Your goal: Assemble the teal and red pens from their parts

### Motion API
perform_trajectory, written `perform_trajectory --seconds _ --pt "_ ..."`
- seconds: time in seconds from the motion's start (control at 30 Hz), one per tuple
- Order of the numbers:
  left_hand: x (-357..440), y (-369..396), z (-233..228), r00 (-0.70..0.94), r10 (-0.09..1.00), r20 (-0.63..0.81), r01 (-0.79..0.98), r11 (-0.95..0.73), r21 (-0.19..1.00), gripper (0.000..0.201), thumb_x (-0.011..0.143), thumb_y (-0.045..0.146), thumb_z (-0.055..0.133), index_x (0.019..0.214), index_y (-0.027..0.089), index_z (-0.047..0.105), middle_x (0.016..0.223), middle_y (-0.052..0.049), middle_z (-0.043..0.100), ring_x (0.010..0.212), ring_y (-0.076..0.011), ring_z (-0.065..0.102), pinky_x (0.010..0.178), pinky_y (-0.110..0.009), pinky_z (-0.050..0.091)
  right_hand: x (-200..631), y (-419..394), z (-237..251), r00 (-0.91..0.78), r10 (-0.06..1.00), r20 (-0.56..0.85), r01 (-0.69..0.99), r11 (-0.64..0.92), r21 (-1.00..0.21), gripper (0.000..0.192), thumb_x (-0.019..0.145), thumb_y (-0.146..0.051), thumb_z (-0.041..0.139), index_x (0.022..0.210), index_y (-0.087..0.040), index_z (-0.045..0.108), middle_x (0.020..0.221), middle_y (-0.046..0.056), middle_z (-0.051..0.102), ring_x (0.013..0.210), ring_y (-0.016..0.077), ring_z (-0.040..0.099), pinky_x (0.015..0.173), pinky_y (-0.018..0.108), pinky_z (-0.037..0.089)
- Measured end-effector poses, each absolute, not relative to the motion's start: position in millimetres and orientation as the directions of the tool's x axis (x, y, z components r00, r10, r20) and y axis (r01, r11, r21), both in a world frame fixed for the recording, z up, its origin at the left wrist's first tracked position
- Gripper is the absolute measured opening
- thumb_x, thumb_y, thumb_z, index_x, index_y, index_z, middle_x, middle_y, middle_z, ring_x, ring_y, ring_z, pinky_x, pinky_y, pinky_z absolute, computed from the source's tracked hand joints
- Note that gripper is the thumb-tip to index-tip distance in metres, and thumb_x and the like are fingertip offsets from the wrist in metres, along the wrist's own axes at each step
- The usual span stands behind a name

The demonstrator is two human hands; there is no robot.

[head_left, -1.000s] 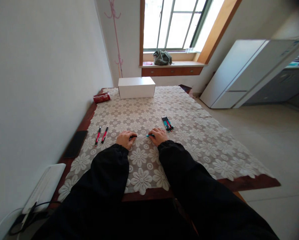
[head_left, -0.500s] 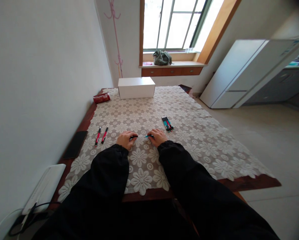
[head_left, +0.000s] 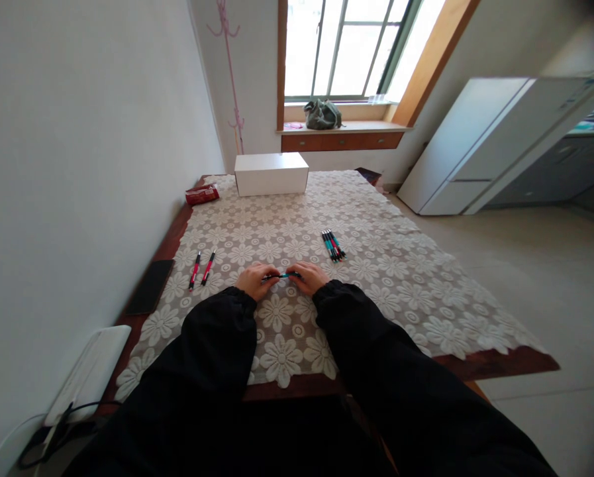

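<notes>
A slim, black-and-teal, plastic-looking pen sits crosswise between both hands, low over the cloth. It should be light, stiff and rather smooth, best held near either end, just as the left hand and right hand pinch it. Underneath spreads a cream floral lace tablecloth; beyond stand a plain white oblong box and a bright wood-framed window.

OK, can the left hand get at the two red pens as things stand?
Probably yes: only tablecloth shows between the left hand and the two red pens, though that hand is holding a teal pen.
</notes>
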State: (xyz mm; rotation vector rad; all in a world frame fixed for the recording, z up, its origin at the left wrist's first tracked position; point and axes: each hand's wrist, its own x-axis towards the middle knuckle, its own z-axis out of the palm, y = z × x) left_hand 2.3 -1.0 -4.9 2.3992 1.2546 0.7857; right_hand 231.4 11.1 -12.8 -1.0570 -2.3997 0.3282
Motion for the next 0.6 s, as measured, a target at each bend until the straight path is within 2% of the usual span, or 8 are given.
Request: perform_trajectory --seconds 0.6 --pt "2.5 -3.0 -3.9 0.461 0.818 0.343 0.630 -0.575 0.522 0.014 0.085 0.031 0.065 0.097 0.024 0.069 0.093 -0.002 0.072 0.090 -0.0190 0.065 0.086 -0.033 0.051 230.7 6.9 -11.0 -0.593 0.752 0.288 0.640 0.657 -0.398 0.020 0.095 -0.026 0.052 0.109 -0.023 0.064 0.105 0.005 0.068 0.092 0.0182 0.063 0.079 0.027 0.045"
